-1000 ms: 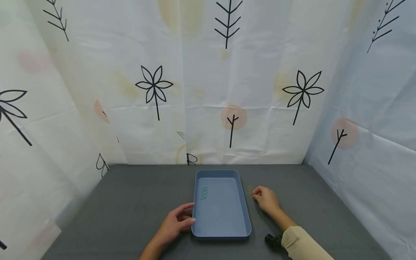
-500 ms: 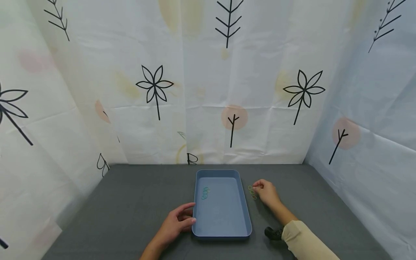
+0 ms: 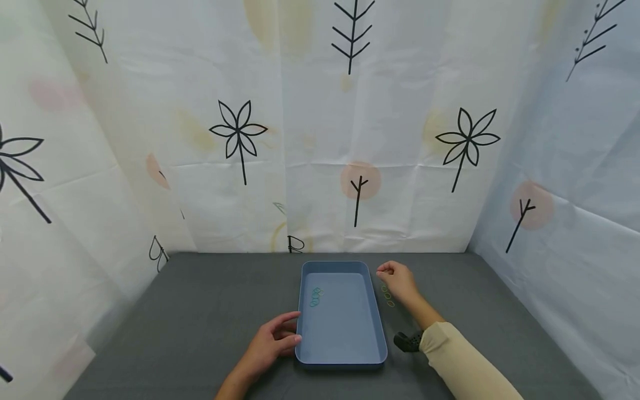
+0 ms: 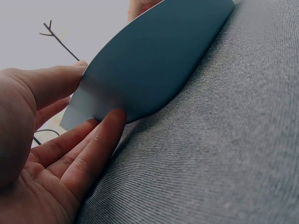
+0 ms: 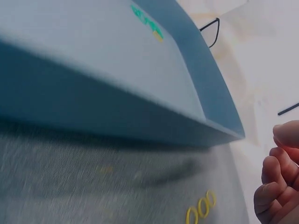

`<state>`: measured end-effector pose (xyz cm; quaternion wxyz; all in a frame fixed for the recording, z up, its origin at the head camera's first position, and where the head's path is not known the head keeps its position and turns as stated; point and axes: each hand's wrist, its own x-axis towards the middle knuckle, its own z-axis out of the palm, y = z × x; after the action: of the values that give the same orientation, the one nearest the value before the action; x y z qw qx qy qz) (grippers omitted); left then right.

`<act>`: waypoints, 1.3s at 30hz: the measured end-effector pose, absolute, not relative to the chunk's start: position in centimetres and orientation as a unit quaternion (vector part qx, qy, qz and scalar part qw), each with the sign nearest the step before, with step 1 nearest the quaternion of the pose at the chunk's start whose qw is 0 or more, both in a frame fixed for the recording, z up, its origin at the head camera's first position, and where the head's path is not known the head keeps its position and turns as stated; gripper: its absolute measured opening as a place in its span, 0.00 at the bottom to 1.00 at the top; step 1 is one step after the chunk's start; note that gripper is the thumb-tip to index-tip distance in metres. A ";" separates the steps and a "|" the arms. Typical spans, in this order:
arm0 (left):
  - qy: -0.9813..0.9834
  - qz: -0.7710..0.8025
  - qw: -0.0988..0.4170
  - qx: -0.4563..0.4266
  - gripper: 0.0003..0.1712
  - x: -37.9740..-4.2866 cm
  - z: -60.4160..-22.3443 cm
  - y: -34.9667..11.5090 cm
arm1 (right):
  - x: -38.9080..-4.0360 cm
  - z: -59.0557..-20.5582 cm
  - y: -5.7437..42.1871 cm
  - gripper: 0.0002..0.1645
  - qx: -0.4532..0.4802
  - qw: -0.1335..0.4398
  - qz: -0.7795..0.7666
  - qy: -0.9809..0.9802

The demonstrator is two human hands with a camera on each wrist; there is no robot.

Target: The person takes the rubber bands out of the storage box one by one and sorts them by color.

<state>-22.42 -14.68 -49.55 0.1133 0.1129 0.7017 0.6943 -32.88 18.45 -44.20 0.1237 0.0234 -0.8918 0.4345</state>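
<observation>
A blue rectangular tray [image 3: 341,344] lies on the table, with several small green rings [image 3: 314,297] and a yellow one [image 3: 321,293] inside at its left. My left hand [image 3: 270,344] rests against the tray's left side. In the left wrist view, fairly straight fingers [image 4: 100,144] touch the outer wall, and another digit reaches the rim. Three yellow rings [image 3: 387,296] form a row on the table right of the tray. Just beyond them, my right hand [image 3: 397,280] hovers beside the far right corner, fingers loosely bent; no ring shows between its fingertips in the right wrist view.
The grey-covered table [image 3: 220,300] extends on both sides of the tray. A patterned white cloth [image 3: 310,194] hangs at the back and both sides. A dark object [image 3: 407,341] sits at my right wrist by the beige sleeve [image 3: 465,361].
My right hand has moved away from the nearest yellow ring, past the row, then up and left toward the tray's far corner. The left hand and tray have stayed put.
</observation>
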 end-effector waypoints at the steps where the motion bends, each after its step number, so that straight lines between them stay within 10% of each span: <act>1: 0.701 0.695 0.114 0.112 0.35 -22.4 -49.5 -14.7 | -33.0 -44.1 18.2 0.05 0.024 0.124 0.437 -0.891; 39: 0.704 0.693 0.109 0.112 0.34 -22.5 -49.3 -14.7 | -34.8 -45.6 9.1 0.04 0.026 0.016 0.518 -0.855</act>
<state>-22.48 -14.67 -49.34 0.1092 0.1121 0.7041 0.6927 -34.79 9.06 -45.63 0.0165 0.0262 -0.8546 0.5183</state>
